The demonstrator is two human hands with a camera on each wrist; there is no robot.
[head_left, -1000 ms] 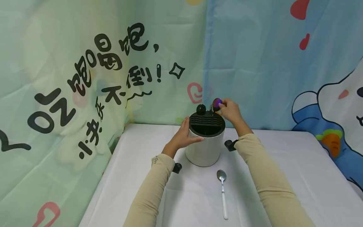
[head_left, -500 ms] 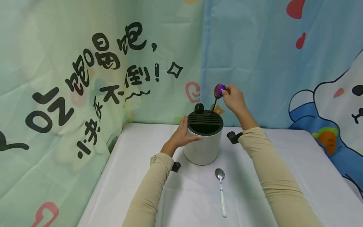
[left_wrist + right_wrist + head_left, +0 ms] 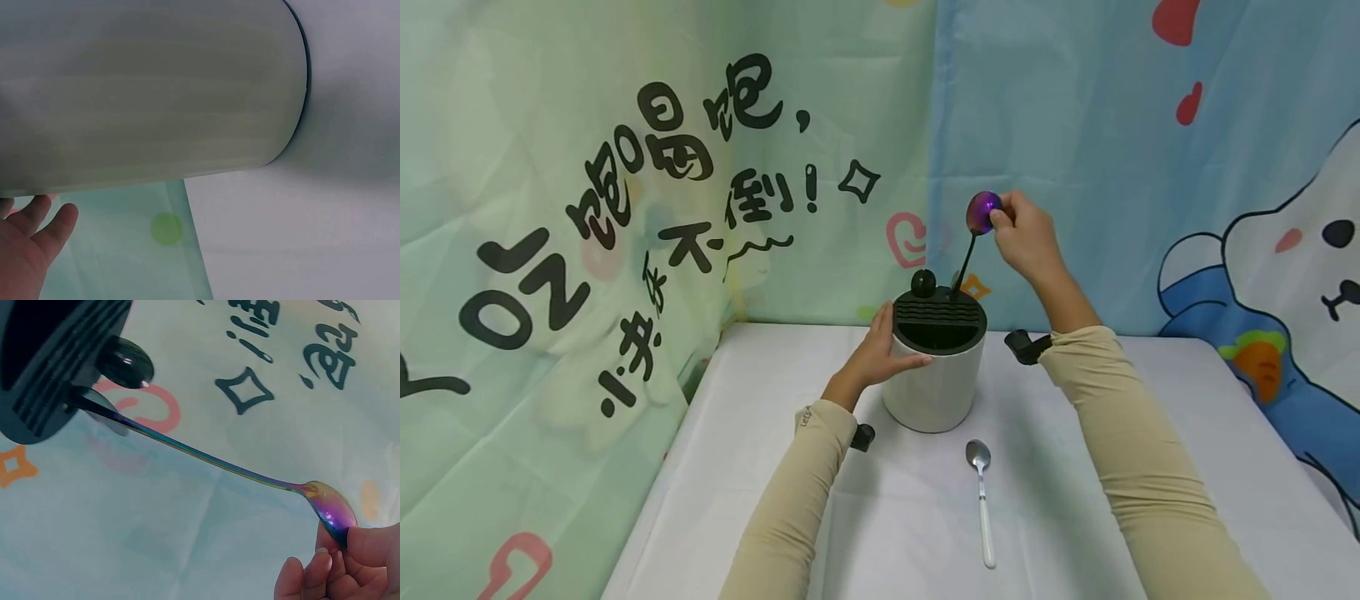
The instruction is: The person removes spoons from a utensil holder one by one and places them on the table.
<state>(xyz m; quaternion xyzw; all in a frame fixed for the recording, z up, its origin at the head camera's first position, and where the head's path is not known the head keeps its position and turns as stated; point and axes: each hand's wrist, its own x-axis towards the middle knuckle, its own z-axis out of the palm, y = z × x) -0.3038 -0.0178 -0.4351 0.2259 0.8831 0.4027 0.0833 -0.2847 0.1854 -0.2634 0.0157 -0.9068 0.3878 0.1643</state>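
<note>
A white cylindrical utensil holder with a ridged black lid stands on the table. My left hand rests on its left side, fingers straight and thumb stretched across the front; the left wrist view shows fingertips along the white wall. Above the lid, my right hand pinches a rainbow-purple spoon by its bowl. The spoon's handle slants down to the lid, its lower end hidden in a slot. A dark rounded spoon-like head and a shiny greyish piece also stick up from the lid.
A silver spoon with a white handle lies on the white tablecloth in front of the holder, bowl end toward it. Printed curtains hang behind and to the left of the table.
My right hand has risen and shifted slightly right, drawing the purple spoon upward so that more of its handle shows above the lid. The left hand stays on the holder.
</note>
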